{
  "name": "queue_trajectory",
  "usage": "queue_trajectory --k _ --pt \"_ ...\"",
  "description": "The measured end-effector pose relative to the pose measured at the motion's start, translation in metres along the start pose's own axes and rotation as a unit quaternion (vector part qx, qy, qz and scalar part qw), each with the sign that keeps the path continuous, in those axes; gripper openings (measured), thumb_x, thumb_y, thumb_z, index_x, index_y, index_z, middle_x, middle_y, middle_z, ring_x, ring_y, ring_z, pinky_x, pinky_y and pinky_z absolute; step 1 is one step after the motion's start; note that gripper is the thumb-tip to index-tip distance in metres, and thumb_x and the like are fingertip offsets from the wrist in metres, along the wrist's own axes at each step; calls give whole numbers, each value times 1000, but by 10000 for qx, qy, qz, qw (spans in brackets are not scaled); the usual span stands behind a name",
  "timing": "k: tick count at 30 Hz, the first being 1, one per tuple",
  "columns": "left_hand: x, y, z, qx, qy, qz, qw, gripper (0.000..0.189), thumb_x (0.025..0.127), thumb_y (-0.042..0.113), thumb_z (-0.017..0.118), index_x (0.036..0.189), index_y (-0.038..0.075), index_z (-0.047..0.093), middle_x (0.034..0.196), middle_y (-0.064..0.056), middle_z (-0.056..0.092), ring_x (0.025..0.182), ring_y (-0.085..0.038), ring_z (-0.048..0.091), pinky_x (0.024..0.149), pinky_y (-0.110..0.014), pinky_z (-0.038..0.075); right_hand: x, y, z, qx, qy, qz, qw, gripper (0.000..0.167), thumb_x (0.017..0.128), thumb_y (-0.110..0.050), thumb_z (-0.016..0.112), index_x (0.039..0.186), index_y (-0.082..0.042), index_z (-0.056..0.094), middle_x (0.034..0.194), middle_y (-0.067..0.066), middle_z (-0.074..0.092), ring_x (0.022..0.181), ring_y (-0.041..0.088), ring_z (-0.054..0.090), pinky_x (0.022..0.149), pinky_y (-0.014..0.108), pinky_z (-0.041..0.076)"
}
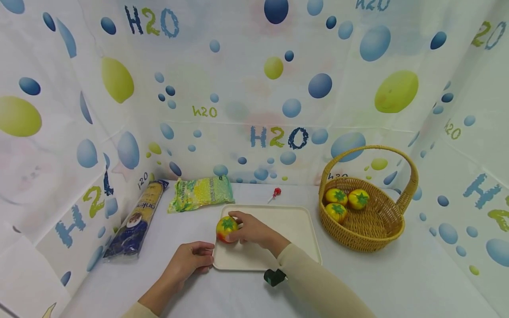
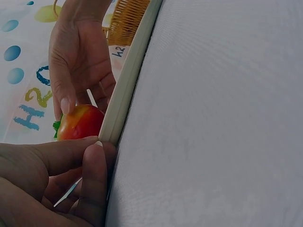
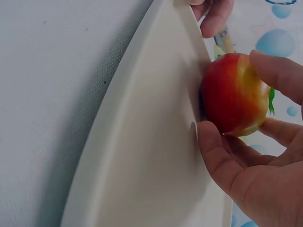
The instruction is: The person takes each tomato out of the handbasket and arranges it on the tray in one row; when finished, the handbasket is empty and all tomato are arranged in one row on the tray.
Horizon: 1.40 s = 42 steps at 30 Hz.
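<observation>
A red-and-yellow toy tomato [image 1: 226, 229] with a green leafy top is at the left end of a cream tray [image 1: 274, 260]. My right hand [image 1: 254, 229] holds it, thumb and fingers spread around its sides. In the right wrist view, the tomato's [image 3: 232, 94] red underside is close over the tray surface. My left hand [image 1: 191, 263] is at the tray's front left corner. Its thumb and forefinger pinch the tray rim [image 2: 124, 94] in the left wrist view; the other fingers are curled below.
On the right stands a wicker basket [image 1: 362, 245] with a tall handle, holding 3 more toy tomatoes [image 1: 336, 213]. Behind the tray lie a red lollipop [image 1: 277, 191] and a green-yellow packet [image 1: 203, 193]. A long blue-and-gold bag [image 1: 137, 221] lies at left. Patterned sheets enclose the table.
</observation>
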<state>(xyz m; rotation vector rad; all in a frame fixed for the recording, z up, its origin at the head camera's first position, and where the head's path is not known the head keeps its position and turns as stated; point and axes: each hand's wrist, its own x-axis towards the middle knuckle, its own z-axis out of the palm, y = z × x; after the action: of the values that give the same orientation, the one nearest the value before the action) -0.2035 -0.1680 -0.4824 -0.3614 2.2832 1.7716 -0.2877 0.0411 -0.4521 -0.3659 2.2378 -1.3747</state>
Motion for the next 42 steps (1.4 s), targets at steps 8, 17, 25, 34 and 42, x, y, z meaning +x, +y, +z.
queue_trajectory --k 8,17,25,34,42 --pt "1 -1 0 31 -26 -11 10000 37 84 -4 76 120 -1 70 99 -9 70 77 -17 68 68 -33 60 -1 1 3 133 -11 -74 9999 74 85 -16 81 151 -16 48 139 13 53 104 24 59 87 39 58" --pt "0 0 0 7 -26 -20 10000 36 85 -4 76 120 -1 71 96 -10 69 76 -18 68 67 -33 60 0 -1 4 20 -52 -10 10000 76 84 -19 83 151 -17 48 140 11 53 106 23 59 90 39 59" --pt "2 -1 -1 67 -29 14 10000 36 85 -3 76 120 0 71 97 -9 69 77 -18 68 67 -33 61 -1 -2 3 -76 -17 -21 10000 79 83 -19 84 152 -17 47 142 12 53 108 23 59 90 40 59" --pt "2 -1 -1 87 -5 40 10000 36 84 -3 77 119 0 71 96 -9 70 76 -18 69 67 -33 61 -2 1 1 -72 11 31 10000 80 83 -18 85 153 -18 45 141 12 54 112 26 59 91 44 58" --pt "2 -2 -1 112 8 52 9999 35 84 -2 77 119 0 71 95 -8 70 76 -18 68 66 -33 61 -8 2 -8 -128 108 -16 9999 83 83 -21 85 154 -18 44 146 15 50 118 30 58 96 47 56"
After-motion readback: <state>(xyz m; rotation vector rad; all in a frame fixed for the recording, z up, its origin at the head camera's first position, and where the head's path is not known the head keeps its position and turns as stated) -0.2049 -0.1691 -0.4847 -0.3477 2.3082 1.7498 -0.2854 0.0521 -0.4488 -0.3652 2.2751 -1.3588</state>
